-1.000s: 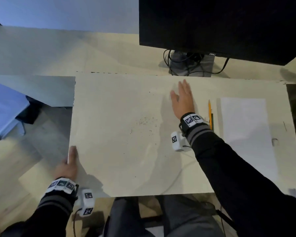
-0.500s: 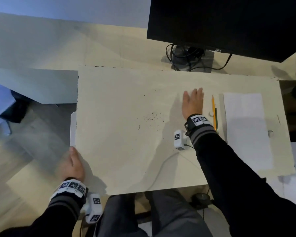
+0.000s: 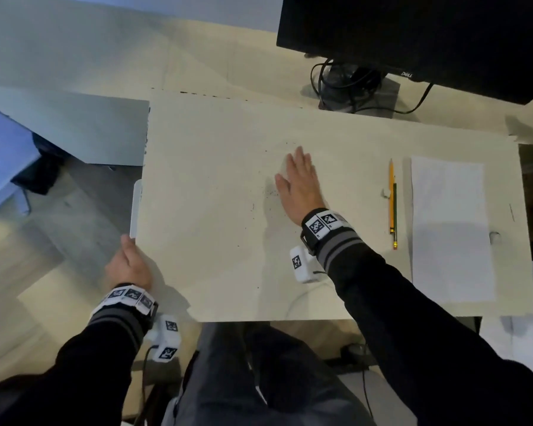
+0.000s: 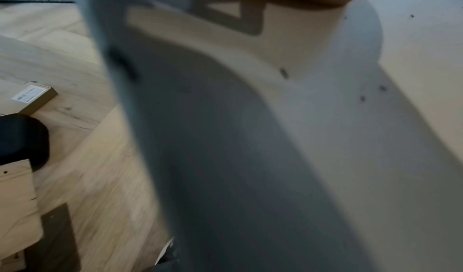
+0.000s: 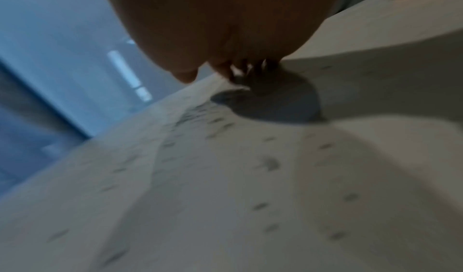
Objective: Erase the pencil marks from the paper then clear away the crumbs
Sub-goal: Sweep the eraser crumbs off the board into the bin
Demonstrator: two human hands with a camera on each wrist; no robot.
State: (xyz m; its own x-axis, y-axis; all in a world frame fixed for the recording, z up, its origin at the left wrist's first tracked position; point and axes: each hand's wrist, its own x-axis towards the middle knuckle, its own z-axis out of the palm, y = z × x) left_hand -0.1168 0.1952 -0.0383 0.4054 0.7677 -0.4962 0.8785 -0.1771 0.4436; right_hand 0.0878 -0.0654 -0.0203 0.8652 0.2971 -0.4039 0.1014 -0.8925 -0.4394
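My right hand (image 3: 299,182) lies flat with straight fingers on the cream tabletop (image 3: 213,256), its left side against a scatter of dark eraser crumbs (image 3: 268,193). In the right wrist view the crumbs (image 5: 268,163) spread blurred below the palm. The white paper (image 3: 450,226) lies at the right, with a yellow pencil (image 3: 391,195) and a small white eraser (image 3: 386,192) beside it. My left hand (image 3: 130,265) grips a thin white pan (image 3: 135,207) held against the table's left edge; its fingers are hidden under the edge.
A black monitor (image 3: 413,32) with its stand and cables (image 3: 351,87) fills the back right. Left of the table are wood floor (image 3: 43,272) and a grey panel (image 3: 74,127). A cardboard box (image 4: 35,96) lies on the floor.
My right hand has swept left from beside the pencil into the crumbs. The white pan has come up along the table's left edge in my left hand.
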